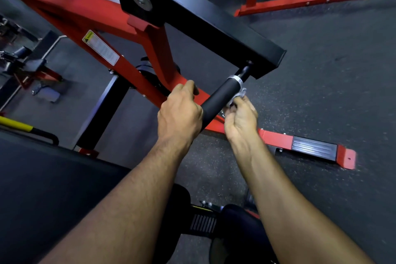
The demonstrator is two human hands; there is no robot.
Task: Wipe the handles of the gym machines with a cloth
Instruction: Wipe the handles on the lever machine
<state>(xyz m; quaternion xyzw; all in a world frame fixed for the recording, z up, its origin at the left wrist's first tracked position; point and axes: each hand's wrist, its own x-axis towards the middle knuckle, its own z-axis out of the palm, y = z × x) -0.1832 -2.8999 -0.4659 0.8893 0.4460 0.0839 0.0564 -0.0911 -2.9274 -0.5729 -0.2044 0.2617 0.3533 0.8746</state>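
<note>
Speckled floor [321,103]; yellow-cornered label [100,50], unreadable

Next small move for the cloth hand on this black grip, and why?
Probably slide the right hand with the cloth down the black foam grip toward the left hand. The cloth sits against the grip's right side near the metal collar, the left hand holds the near end, and the stretch between them looks uncovered.

dark speckled rubber floor [334,96]; red machine frame [276,137] and a second red frame [300,2] stand on it
</note>
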